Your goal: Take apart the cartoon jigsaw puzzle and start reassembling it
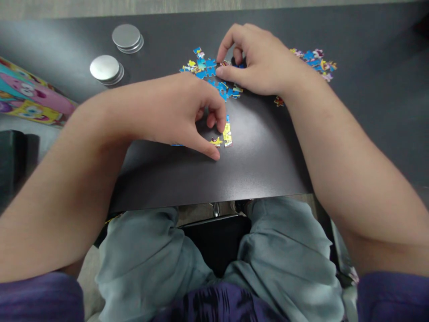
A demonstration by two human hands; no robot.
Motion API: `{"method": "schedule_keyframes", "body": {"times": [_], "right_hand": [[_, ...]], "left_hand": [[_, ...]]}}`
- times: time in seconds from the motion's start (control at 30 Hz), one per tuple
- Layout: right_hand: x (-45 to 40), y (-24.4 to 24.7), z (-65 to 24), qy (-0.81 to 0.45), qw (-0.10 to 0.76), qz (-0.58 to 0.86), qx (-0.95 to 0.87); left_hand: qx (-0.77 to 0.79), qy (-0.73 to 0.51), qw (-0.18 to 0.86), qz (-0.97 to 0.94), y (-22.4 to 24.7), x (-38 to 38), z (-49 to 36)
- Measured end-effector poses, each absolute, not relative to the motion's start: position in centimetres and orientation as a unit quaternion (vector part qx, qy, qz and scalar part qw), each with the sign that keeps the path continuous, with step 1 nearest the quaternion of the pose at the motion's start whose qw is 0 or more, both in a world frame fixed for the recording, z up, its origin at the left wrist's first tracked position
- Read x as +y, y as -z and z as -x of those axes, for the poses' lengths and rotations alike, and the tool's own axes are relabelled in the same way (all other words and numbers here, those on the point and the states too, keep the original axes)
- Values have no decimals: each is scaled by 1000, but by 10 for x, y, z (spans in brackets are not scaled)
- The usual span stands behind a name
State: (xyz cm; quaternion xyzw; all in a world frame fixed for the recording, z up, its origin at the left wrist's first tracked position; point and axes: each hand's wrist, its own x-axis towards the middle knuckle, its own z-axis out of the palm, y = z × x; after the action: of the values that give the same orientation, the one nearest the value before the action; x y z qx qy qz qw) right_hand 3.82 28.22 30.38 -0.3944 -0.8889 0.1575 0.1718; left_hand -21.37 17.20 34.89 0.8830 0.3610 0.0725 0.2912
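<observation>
My left hand (187, 109) rests low over the table, thumb and fingers apart around a small yellow jigsaw piece (216, 141). Beside its fingertips lies an upright strip of yellow jigsaw pieces (227, 134). A bit of blue edge shows under the left palm; the rest there is hidden. Farther back, my right hand (256, 60) hovers over loose, mostly blue jigsaw pieces (210, 67), its thumb and index finger spread with a gap between them. Its fingertips are close to or touching the pieces; I cannot tell which. More blue pieces (223, 89) lie between the two hands.
Another heap of mixed jigsaw pieces (315, 61) sits beyond my right wrist, and a single reddish piece (278, 101) lies beside that forearm. Two stacks of silver discs (126, 36) (105, 68) stand back left. A colourful cartoon box (31, 96) is at the dark table's (261, 165) left edge.
</observation>
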Motion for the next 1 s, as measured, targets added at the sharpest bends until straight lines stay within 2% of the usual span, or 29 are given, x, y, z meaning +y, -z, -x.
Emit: {"method": "schedule_keyframes", "body": {"times": [0.43, 0.63, 1.0], "right_hand": [[274, -310, -33, -153, 153, 421, -881], [279, -306, -36, -157, 161, 404, -887], [286, -300, -39, -159, 171, 394, -889]], "left_hand": [[381, -38, 267, -885, -351, 168, 206], [392, -23, 295, -871, -350, 166, 200], [391, -53, 298, -869, -350, 164, 202]]}}
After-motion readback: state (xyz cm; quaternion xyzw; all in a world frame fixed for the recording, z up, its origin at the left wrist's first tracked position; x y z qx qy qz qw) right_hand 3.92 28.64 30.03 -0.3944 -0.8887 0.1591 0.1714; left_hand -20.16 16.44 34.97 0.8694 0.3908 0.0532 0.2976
